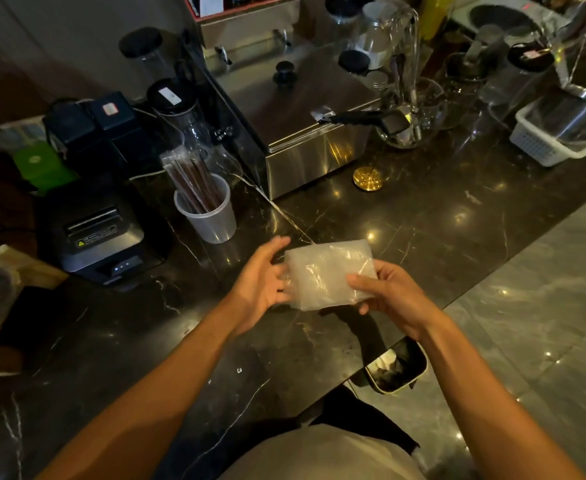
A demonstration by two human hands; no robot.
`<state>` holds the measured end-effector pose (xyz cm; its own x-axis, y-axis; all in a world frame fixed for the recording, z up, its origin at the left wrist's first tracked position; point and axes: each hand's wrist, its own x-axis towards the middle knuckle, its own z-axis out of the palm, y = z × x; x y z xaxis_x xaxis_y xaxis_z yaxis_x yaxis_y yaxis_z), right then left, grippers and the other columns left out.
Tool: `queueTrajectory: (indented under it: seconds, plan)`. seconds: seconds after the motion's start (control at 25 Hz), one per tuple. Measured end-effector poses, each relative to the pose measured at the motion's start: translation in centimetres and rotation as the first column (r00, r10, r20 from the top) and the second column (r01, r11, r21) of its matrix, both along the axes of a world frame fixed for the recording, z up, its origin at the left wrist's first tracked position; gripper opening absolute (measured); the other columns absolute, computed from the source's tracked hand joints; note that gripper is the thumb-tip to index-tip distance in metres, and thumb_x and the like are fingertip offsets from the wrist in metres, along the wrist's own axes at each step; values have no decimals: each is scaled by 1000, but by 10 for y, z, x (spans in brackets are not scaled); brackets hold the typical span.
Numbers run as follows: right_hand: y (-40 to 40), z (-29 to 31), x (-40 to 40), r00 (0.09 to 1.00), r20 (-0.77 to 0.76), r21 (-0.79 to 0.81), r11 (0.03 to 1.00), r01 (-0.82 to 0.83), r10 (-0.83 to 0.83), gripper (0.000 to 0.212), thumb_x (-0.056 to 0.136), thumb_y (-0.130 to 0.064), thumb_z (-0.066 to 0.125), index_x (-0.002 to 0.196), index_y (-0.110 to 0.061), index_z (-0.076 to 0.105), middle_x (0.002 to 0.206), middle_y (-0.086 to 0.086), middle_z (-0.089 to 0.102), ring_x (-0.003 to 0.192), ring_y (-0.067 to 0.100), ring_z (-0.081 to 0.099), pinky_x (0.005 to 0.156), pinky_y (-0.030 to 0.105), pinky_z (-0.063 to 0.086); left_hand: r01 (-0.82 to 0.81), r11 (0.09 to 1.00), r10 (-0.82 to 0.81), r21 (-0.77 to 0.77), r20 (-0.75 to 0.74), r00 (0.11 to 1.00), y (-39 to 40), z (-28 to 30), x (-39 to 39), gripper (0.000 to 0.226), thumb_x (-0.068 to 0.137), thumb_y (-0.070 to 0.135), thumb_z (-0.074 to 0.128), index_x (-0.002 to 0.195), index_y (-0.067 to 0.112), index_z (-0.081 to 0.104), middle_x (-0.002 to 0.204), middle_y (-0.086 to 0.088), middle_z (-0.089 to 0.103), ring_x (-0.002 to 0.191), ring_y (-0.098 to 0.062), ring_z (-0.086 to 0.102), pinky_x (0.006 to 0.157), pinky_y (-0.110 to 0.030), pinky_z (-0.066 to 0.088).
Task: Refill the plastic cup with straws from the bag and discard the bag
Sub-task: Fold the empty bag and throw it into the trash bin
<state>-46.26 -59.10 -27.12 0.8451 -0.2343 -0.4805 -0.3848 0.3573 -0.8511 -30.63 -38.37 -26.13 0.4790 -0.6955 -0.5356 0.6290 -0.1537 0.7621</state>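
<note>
Both forearms up front; left hand (262, 284) and right hand (390, 294) pinching folded empty bag (328, 273) above counter (423, 216) near edge. Plastic cup (212, 216) full of straws (194, 181), back left. Squash flat, drop in bin (397, 370) under right edge.

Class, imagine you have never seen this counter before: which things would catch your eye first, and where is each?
First, the folded clear plastic bag, held between the left hand and right hand above the dark marble counter. Next, the plastic cup of wrapped straws behind it to the left, beside the shiny steel box.
</note>
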Motion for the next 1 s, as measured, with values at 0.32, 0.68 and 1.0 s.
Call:
queueTrajectory:
  seconds: [0.32,0.68,1.0]
  plan:
    - [-12,2,-37,979,0,-103,974,202,-203,30,87,-8,78,113,5,72,91,9,79,67,14,71,52,22,56,178,984,-179,24,55,982,-35,-7,-38,38,91,2,71,123,20,64,116,-6,76,107,-25,73,92,-48,58]
    - [-23,0,-61,969,-8,-46,968,246,-247,34,81,-10,79,113,2,74,96,9,79,70,14,73,56,22,59,215,977,-215,11,58,975,-60,-14,-54,44,87,2,75,126,18,65,111,-3,77,106,-25,74,77,-38,65]
    - [-26,-6,-96,908,-57,-29,909,415,-416,27,91,-8,74,117,-2,70,86,5,79,60,11,69,47,20,55,318,946,-315,69,-53,948,-73,-19,-81,38,92,14,73,128,10,61,125,-13,72,114,-30,72,93,-35,61]
